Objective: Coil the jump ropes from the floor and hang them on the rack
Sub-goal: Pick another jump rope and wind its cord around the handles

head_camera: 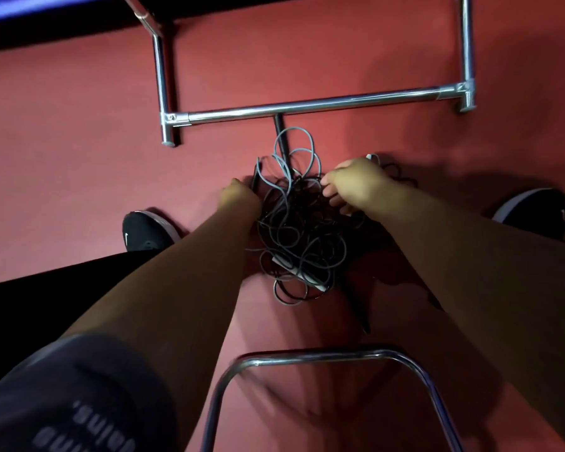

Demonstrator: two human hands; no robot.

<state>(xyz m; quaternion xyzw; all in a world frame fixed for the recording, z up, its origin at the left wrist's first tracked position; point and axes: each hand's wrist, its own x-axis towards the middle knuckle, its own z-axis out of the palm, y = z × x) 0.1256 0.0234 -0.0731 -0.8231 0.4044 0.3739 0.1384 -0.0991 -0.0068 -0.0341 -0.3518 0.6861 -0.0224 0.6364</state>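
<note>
Untangling comes first – the jump ropes lie heaped on the floor before the rack, the left hand with fingers curled round a dark handle, the right hand with fingers hooked into cords, pinch unclear – so next one rope likely needs teasing free.

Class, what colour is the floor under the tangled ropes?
The floor is dull red; head view.

On the left hand, the fingers are hiding behind the knuckles, so I am not making out any grip on the black handle. My forearms are covering part of the jump ropes. The uprights of the rack are running off the top edge, and the sleeve print is blurring.
</note>
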